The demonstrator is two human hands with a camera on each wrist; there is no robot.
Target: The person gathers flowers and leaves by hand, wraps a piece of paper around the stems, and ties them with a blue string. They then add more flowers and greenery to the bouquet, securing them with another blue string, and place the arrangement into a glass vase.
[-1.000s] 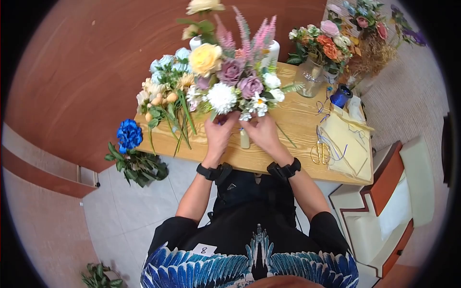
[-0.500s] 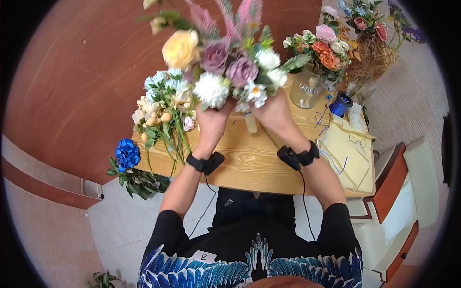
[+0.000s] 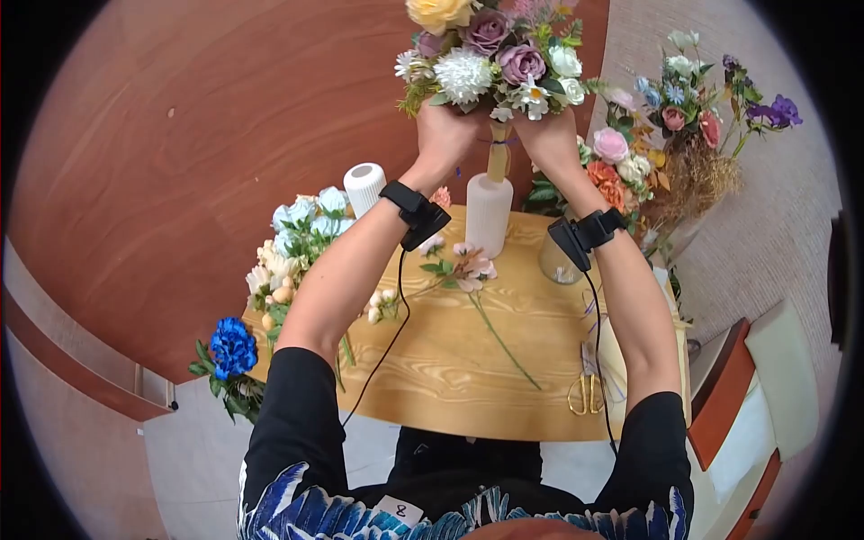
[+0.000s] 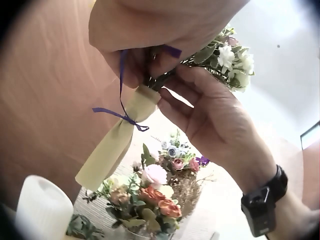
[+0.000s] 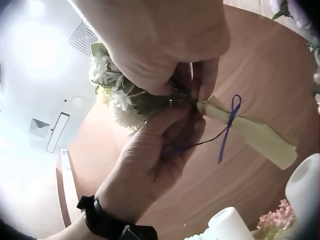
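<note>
Both hands hold up a bouquet [image 3: 490,67] of white, purple and yellow flowers over the far side of the table. My left hand [image 3: 447,139] and right hand [image 3: 547,142] grip its stems just below the blooms, fingers curled round them from both sides. The lower stems are bound in a pale yellow wrap [image 4: 105,152], tied with a blue-purple ribbon [image 5: 231,117] in a bow. In the head view the wrap's lower end overlaps the mouth of a white ribbed vase [image 3: 489,220]. Both wrist views show the wrap hanging tilted.
On the table [image 3: 450,360] lie a pink flower stem [image 3: 474,268], gold-handled scissors [image 3: 585,393] and a heap of pale flowers [image 3: 292,243]. A second white vase [image 3: 364,186] stands behind the left forearm. Right of the right hand, a glass vase [image 3: 560,259] holds orange and pink flowers [image 3: 610,146].
Both hands have lifted the bouquet up and away from the body, from low near the table's front to above the white vase. The arms are now stretched out, uncovering the pink stem.
</note>
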